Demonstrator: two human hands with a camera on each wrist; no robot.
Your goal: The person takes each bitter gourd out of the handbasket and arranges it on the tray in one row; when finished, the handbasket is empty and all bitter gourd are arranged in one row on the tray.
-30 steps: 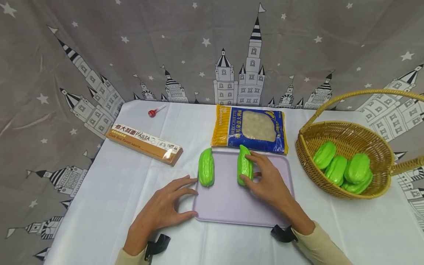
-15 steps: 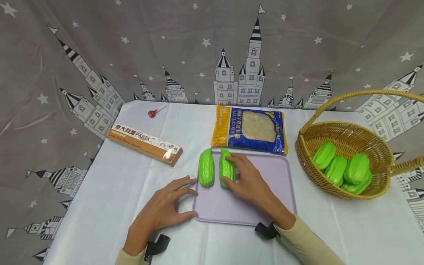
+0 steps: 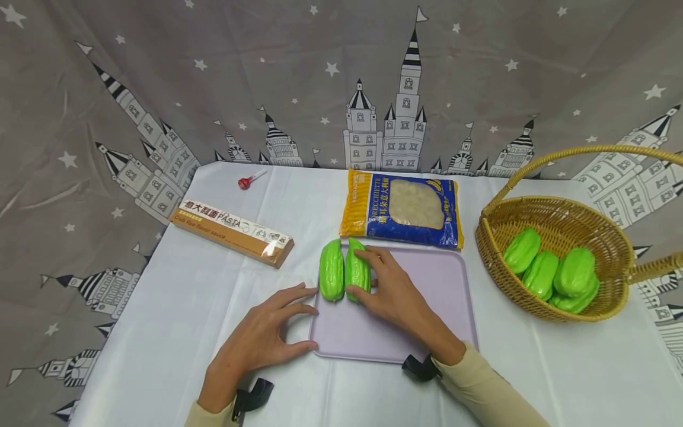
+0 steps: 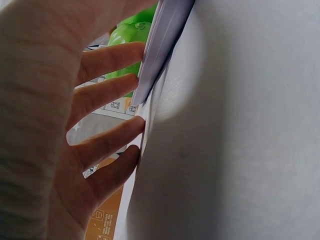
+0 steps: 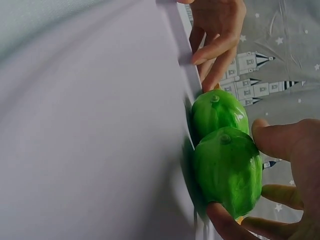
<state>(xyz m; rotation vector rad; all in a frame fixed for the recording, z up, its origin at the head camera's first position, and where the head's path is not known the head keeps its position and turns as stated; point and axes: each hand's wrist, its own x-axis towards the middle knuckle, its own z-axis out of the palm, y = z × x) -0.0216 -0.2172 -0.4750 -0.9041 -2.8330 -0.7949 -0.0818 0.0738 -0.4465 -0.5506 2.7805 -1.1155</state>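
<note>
Two green ridged gourds lie side by side at the left end of a lilac tray (image 3: 427, 332). My right hand (image 3: 386, 290) grips the right gourd (image 3: 356, 274), thumb at its near end and fingers over its far side; the right wrist view shows this gourd (image 5: 227, 170) pressed against the left gourd (image 5: 216, 111). The left gourd (image 3: 331, 270) sits on the tray's left rim. My left hand (image 3: 267, 335) lies flat on the white tablecloth with fingers spread, its fingertips (image 4: 135, 85) touching the tray's left edge (image 4: 160, 45).
A blue and yellow pasta bag (image 3: 402, 207) lies just behind the tray. A long brown pasta box (image 3: 232, 231) is at the left, a red lollipop (image 3: 246, 181) beyond it. A wicker basket (image 3: 613, 308) with several green gourds (image 3: 555, 270) stands at the right.
My right hand has slid the right gourd leftward across the tray from its middle until it lies against the left gourd. The left hand has stayed put.
</note>
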